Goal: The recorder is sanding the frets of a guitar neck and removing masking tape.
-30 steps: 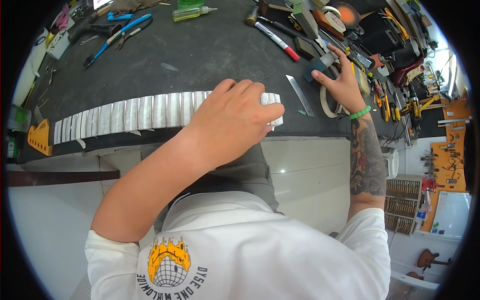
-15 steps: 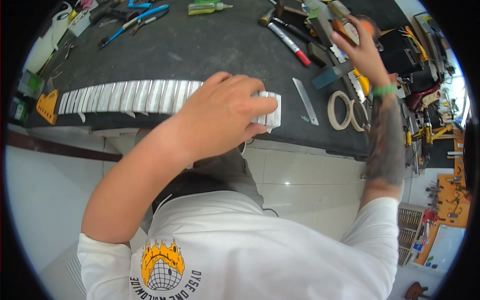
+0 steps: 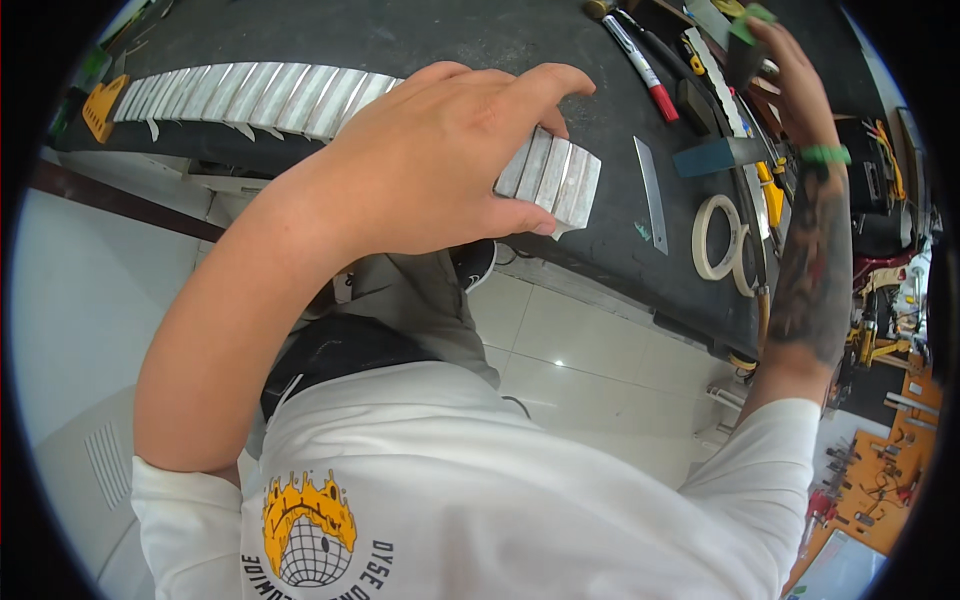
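Observation:
A long guitar neck (image 3: 310,98), its face covered in silvery-white tape strips between the frets, lies along the bench's near edge. My left hand (image 3: 450,150) rests across it near its right end. The thumb lies along the near side and the index finger is stretched past the far side, fingers apart; the palm hides the middle of the neck. At the far right, my right hand (image 3: 800,85) is closed round a dark green block (image 3: 746,50), slightly blurred. A blue block (image 3: 715,156) lies below that hand.
A yellow notched gauge (image 3: 103,108) stands at the neck's left end. Right of the neck lie a steel ruler (image 3: 651,195), masking tape rolls (image 3: 716,238) and a red-capped marker (image 3: 642,70). Tools crowd the right side of the dark bench (image 3: 470,35).
The view has shifted, moving the bench up in the picture. My left index finger has lifted off the neck and spread. My right hand now holds the dark green block, away from the brown block.

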A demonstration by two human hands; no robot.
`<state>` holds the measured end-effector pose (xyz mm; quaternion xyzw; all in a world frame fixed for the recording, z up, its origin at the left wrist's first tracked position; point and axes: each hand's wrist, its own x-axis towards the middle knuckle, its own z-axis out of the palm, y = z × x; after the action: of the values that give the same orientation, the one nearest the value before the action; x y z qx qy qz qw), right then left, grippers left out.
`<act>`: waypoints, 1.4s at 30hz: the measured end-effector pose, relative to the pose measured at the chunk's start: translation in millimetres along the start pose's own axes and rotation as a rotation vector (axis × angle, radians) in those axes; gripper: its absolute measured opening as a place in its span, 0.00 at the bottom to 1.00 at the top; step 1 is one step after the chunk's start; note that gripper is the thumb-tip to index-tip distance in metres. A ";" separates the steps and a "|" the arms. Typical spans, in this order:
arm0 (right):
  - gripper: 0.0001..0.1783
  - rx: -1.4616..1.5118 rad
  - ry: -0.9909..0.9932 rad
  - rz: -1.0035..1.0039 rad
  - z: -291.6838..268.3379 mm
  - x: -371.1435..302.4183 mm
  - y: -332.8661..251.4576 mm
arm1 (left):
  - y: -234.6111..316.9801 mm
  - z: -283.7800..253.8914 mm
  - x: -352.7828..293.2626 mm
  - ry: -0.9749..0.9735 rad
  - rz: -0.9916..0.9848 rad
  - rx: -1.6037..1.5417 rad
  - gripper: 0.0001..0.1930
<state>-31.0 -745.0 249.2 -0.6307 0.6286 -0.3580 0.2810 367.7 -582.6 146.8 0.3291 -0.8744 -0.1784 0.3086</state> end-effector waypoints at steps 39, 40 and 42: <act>0.41 -0.536 -0.173 -1.253 148.6 -143.7 -48.6 | 19.9 -27.4 -5.6 -0.052 0.070 -0.041 0.46; 0.40 -0.517 -0.198 -1.289 148.5 -151.2 -48.3 | 16.9 -27.6 -4.7 -0.051 0.074 -0.040 0.46; 0.40 -0.381 -0.279 -1.324 158.1 -155.5 -51.2 | 19.4 -33.1 -8.4 -0.087 0.070 -0.044 0.45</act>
<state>133.8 -602.9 182.6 -0.9591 0.1226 -0.2531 -0.0334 385.4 -566.5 177.9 0.2835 -0.8938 -0.2008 0.2835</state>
